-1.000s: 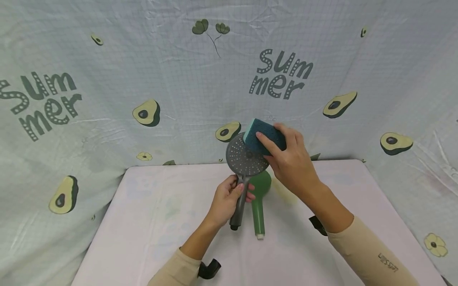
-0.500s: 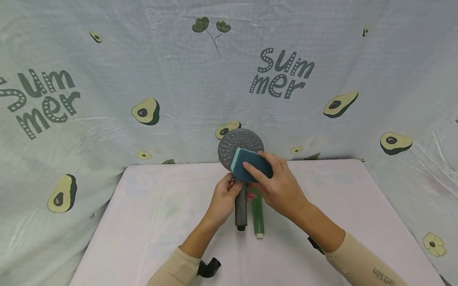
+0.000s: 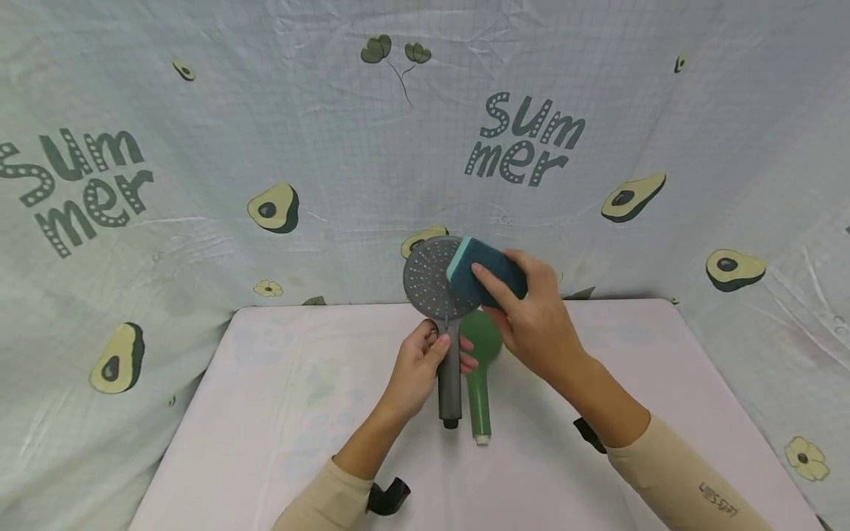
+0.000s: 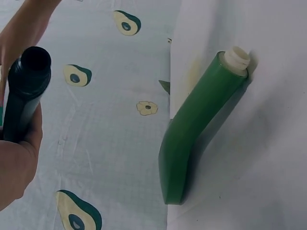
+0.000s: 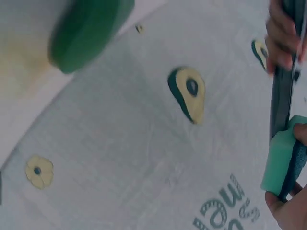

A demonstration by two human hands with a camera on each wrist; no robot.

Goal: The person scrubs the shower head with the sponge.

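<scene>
The left hand (image 3: 415, 363) grips the gray shower head (image 3: 433, 286) by its handle, thumb on the front, its long axis pointing away toward the table's (image 3: 312, 383) far edge. Just right of it, the green shower head (image 3: 479, 383) lies on the table, broad end near that far edge. Farther out, the right hand (image 3: 536, 313) reaches in from the table's right side, holding 1 sponge (image 3: 498, 271) at the right of the gray shower head's face, mint layer toward it; pressure, I cannot tell.
</scene>
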